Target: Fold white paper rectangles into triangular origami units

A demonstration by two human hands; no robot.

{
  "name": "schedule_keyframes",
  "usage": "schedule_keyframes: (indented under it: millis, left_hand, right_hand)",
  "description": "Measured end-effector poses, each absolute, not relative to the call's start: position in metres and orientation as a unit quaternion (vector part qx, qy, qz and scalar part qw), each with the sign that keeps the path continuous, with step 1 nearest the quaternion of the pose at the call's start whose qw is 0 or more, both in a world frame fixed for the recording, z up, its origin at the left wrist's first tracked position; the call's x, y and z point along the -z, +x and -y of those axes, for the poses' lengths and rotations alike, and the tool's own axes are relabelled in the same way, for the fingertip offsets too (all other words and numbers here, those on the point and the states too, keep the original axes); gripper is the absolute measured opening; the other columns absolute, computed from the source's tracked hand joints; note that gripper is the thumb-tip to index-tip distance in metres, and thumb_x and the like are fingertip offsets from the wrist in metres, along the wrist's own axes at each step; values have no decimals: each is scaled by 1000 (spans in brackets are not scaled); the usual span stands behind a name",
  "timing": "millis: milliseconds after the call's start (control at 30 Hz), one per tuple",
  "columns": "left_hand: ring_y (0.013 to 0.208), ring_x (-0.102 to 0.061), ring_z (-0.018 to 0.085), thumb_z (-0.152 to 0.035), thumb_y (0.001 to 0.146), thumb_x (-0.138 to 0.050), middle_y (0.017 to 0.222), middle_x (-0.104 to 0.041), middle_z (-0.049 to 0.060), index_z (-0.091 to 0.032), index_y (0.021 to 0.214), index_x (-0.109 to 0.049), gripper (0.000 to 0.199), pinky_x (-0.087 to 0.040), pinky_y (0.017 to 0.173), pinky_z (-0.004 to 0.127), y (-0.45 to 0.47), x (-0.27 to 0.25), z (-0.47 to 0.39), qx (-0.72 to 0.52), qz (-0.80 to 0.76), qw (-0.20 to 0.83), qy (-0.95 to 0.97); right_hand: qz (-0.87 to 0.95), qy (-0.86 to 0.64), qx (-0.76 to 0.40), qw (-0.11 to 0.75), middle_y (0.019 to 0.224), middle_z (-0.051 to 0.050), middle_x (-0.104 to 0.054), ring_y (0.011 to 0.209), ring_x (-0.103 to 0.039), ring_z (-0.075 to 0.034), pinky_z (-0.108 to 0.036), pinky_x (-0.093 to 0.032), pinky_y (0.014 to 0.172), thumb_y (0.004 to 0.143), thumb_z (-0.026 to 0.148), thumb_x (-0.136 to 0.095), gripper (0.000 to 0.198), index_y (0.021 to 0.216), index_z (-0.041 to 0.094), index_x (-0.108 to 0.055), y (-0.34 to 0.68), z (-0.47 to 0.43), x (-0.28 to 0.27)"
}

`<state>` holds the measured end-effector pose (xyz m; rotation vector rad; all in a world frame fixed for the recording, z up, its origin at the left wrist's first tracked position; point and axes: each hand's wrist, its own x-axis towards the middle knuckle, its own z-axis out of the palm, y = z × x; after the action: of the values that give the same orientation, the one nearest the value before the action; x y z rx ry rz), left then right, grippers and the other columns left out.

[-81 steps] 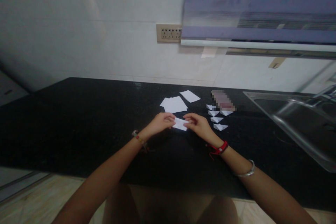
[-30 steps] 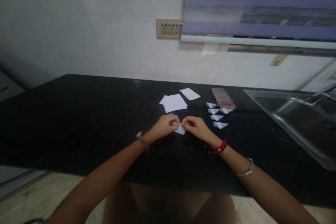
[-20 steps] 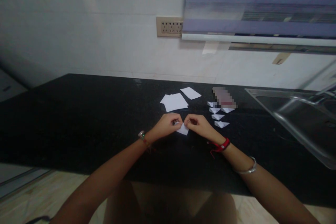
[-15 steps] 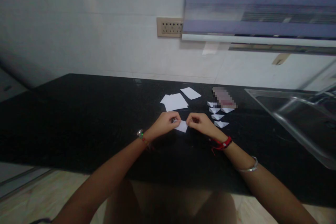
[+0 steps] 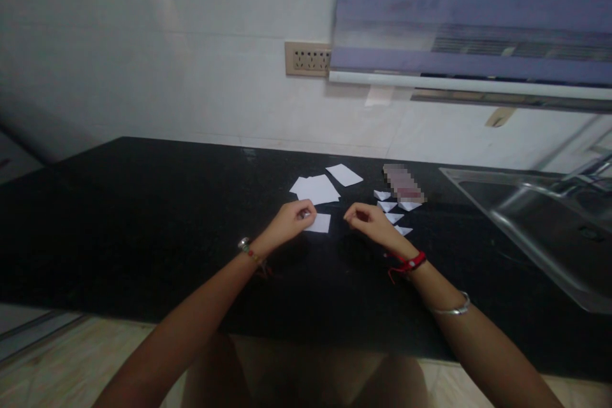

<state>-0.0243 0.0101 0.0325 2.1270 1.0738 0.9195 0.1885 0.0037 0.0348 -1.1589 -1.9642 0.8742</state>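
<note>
My left hand [image 5: 295, 218] pinches the left edge of a small white piece of paper [image 5: 320, 223] above the dark counter. To its right, apart from the paper, is my right hand [image 5: 367, 222], its fingers curled together with nothing visible in them. Beyond my hands lie several loose white sheets [image 5: 317, 189], overlapping, and a single white sheet [image 5: 344, 174] set off to their right. Several small folded white paper pieces [image 5: 386, 206] sit just past my right hand, which partly covers the nearest ones.
A blurred-out flat pinkish object [image 5: 404, 183] lies behind the folded pieces. At the right a metal sink [image 5: 521, 248] is set into the black counter [image 5: 167, 229]. A socket strip [image 5: 308, 59] and a purple striped covering [image 5: 459, 19] are on the back wall.
My right hand has let go of the small paper and is now apart from it. My left hand has moved left with the paper, which has turned.
</note>
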Motion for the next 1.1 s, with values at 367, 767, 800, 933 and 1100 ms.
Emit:
schedule_keyframes:
  millis: [367, 767, 800, 933, 1100]
  left_hand:
    - [62, -47, 10, -22, 75, -43, 72, -58, 0, -14, 76, -57, 16, -35, 56, 19, -13, -38, 3, -306, -387, 279, 824]
    - [57, -48, 8, -14, 67, -47, 60, -55, -3, -14, 62, -56, 10, -34, 54, 17, -17, -47, 0, -277, -368, 313, 831]
    - [57, -48, 8, -14, 67, -47, 60, -55, -2, -14, 62, -56, 10, -35, 54, 17, -18, -49, 0, -275, -367, 310, 833]
    - [57, -48, 8, -16, 68, -47, 61, -55, -2, -14, 63, -56, 10, -34, 54, 18, -26, -50, -4, -256, -363, 298, 845]
    - [55, -46, 9, -17, 68, -47, 57, -51, -2, -13, 58, -52, 11, -33, 52, 19, -50, -48, -20, -270, -470, 220, 811]
  right_hand:
    - [795, -447, -295, 286, 57, 0, -55, 52, -49, -10, -21, -35, 51, 79, 31, -47, 21, 74, 14, -58, 169, 13, -35]
    - [847, -419, -170, 279, 66, -2, -59, 61, -51, -12, -23, -35, 58, 79, 25, -45, 19, 71, 16, -60, 173, 16, -49]
    - [846, -419, -172, 281, 65, -2, -59, 61, -51, -12, -23, -35, 58, 79, 25, -45, 19, 71, 16, -60, 174, 16, -50]
    - [843, -418, -185, 284, 63, -1, -57, 58, -50, -12, -23, -35, 56, 78, 27, -45, 20, 69, 16, -59, 182, 13, -52]
    - [741, -504, -199, 396, 53, 1, -50, 51, -46, -11, -23, -33, 49, 75, 33, -48, 21, 66, 16, -54, 211, -2, -54]
